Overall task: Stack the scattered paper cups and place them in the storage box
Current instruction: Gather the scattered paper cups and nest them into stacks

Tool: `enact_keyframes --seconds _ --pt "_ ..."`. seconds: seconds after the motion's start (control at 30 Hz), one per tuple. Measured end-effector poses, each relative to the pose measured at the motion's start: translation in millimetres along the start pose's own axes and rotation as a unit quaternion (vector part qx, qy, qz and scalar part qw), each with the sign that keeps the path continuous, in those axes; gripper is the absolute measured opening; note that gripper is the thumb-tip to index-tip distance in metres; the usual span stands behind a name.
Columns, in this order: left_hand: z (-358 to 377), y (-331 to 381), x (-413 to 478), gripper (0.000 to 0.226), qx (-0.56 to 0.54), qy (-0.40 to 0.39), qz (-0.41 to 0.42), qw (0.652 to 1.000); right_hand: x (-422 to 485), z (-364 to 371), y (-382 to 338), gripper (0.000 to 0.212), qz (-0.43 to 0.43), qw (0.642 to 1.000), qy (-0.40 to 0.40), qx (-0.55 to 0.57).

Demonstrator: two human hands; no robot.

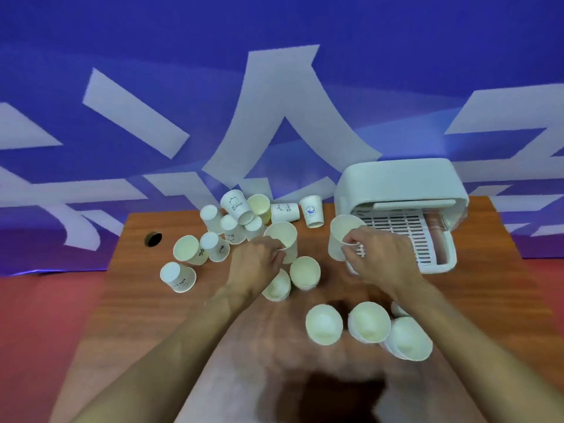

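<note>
**Two Hands Hold Two Cups by the White Box**

A brown desk (pixel 183 315) has lots of white paper cups on it. The left hand (pixel 259 264) is over the middle of the desk. Its fingers are bent and pinch the near rim of the first cup (pixel 282 236). That cup's open mouth faces up toward the camera. The right hand (pixel 378 257) is a little to the right. Its thumb and fingers pinch the rim of the second cup (pixel 343 232), which is mouth up too. This cup is just in front of the storage box (pixel 396 181).

The storage box is white and sits at the far right corner of the desk. Its lid is up, and a white tray with slots (pixel 406 230) shows inside.

A heap of cups (pixel 232 227) lies by the far edge, near the middle. Some are upside down and some lie on their sides. The Bear cup (pixel 235 204) has the word "Bear" on it. The blue-mark cup (pixel 312 210) stands between the heap and the box.

Two left cups (pixel 186 249) lie toward the left edge. A pair of cups (pixel 304 271) sits mouth up, just by the left hand. Three near cups (pixel 369 322) sit mouth up closer to the near edge, beside the right arm.

A dark round hole (pixel 153 239) is in the desk by the far left corner. Behind the desk is a blue wall (pixel 274 25) with big white shapes.
</note>
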State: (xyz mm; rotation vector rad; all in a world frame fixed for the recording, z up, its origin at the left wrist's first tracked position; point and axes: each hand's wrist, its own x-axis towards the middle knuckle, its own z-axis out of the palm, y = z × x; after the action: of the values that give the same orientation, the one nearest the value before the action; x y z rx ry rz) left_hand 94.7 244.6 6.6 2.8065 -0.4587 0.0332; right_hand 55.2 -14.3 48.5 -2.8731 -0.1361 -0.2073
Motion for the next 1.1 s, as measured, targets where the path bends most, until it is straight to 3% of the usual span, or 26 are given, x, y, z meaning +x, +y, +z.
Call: enact_keyframes --seconds 0.17,0.33,0.6,0.77,0.97,1.1 --pt "-8 -17 -29 0.019 0.014 0.010 -0.008 1.000 7 24 -37 0.007 -0.049 0.998 -0.040 0.020" --pt "-2 -22 -53 0.015 -0.005 0.017 -0.011 1.000 7 49 -45 0.007 -0.083 0.995 -0.058 0.019" --pt "23 -22 -70 0.026 0.005 -0.001 0.004 1.000 -3 71 -47 0.005 -0.117 0.988 -0.099 -0.005" --pt "43 -24 -70 0.023 -0.005 -0.059 -0.027 0.998 -7 83 -47 0.003 -0.094 0.986 -0.137 0.001" --pt "58 -31 -67 0.033 0.011 -0.170 -0.015 0.985 -3 98 -50 0.025 -0.104 0.966 -0.237 -0.003" --pt "73 -41 -64 0.031 -0.033 -0.188 -0.009 0.982 9 112 -49 0.024 -0.075 0.960 -0.269 -0.006"
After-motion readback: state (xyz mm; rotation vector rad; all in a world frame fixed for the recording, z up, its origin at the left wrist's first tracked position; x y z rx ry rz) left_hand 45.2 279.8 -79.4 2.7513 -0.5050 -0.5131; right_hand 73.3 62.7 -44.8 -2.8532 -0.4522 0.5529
